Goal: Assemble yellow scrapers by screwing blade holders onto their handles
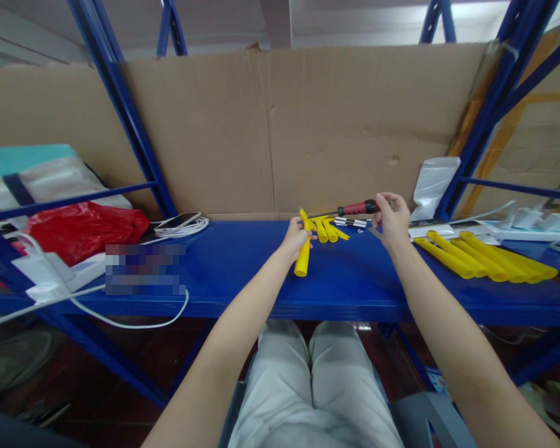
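Screwdriver (354, 208) pointing left, right fingers (381, 202) gripping it, yellow tube (302, 260) running front-to-back, left fingers (299, 234) clasping it

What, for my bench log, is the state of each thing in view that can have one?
Left hand: closed on a yellow tube.
Yellow tube: held, tilted.
Right hand: gripping the screwdriver's rear end.
Screwdriver: roughly level, shaft toward the tube; tip contact unclear.
Yellow pieces: lying beyond the left hand.
Yellow tubes at right: lying side by side.
Red bag: crumpled.
Phone: lying flat; screen unclear.
Cardboard: standing upright.
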`<state>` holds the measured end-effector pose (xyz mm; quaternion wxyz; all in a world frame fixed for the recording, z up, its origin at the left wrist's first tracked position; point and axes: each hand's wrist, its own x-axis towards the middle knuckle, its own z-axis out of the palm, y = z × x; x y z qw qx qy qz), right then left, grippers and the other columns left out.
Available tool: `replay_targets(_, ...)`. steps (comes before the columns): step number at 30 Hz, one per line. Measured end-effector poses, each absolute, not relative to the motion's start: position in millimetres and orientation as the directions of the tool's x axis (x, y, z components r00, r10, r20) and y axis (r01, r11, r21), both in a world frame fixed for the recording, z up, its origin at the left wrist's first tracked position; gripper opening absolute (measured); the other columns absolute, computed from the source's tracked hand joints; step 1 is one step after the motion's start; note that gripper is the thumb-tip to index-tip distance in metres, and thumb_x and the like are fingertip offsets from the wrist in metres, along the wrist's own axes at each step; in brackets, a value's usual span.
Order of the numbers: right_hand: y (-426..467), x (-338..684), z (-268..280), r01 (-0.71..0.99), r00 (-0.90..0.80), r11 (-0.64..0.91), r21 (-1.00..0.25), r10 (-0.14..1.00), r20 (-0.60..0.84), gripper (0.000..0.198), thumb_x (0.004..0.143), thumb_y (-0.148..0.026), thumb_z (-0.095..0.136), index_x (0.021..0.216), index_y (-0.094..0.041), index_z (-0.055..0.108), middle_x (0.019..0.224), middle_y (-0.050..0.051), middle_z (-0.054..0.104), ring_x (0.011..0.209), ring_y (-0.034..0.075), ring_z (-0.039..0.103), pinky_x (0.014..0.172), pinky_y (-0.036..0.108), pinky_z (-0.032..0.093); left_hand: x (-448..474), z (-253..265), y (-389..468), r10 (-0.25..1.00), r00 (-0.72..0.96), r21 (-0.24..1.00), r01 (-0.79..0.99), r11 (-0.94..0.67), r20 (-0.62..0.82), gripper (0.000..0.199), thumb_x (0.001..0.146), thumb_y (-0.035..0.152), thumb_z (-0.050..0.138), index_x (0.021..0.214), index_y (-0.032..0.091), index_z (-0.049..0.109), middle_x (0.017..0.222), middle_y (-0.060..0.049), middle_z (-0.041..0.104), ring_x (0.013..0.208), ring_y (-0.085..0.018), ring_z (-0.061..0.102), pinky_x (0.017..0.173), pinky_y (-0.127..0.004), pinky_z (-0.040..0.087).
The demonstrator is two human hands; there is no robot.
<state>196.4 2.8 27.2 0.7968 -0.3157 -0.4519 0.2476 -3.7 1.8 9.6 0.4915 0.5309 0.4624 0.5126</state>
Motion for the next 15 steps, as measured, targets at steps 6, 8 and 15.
replay_targets(6,1,197,27,-0.305,0.33,0.477,-0.824,0.865,0.379,0.031,0.07,-0.048,0.068,0.073,-0.02,0.055,0.045,-0.007,0.047,0.032,0.006,0.04,0.03,0.018,0.029,-6,9,7,0.993,-0.045,0.993,0.039,-0.111,0.113,0.046,0.078,-0.002,0.043,0.115,0.024,0.036,0.127,-0.007,0.049,0.063,-0.006,0.06,0.037,-0.011,0.035)
replay_targets(8,2,198,27,-0.39,0.249,0.375,-0.841,0.922,0.296,0.03,0.077,-0.047,0.061,0.07,-0.019,0.054,0.046,-0.005,0.049,0.035,0.006,0.043,0.033,0.018,0.033,-7,7,9,0.991,-0.062,0.992,0.05,-0.118,0.121,0.047,0.078,0.0,0.045,0.117,0.025,0.036,0.126,-0.007,0.049,0.063,-0.006,0.06,0.038,-0.011,0.034)
replay_targets(15,2,198,26,-0.459,0.133,0.26,-0.849,0.966,0.224,0.036,0.086,-0.044,0.051,0.061,-0.02,0.044,0.047,-0.004,0.048,0.039,0.007,0.043,0.038,0.019,0.037,-9,1,15,0.975,-0.105,0.978,0.092,-0.187,0.196,0.057,0.072,-0.002,0.049,0.12,0.027,0.04,0.13,-0.007,0.047,0.062,-0.007,0.06,0.039,-0.013,0.034)
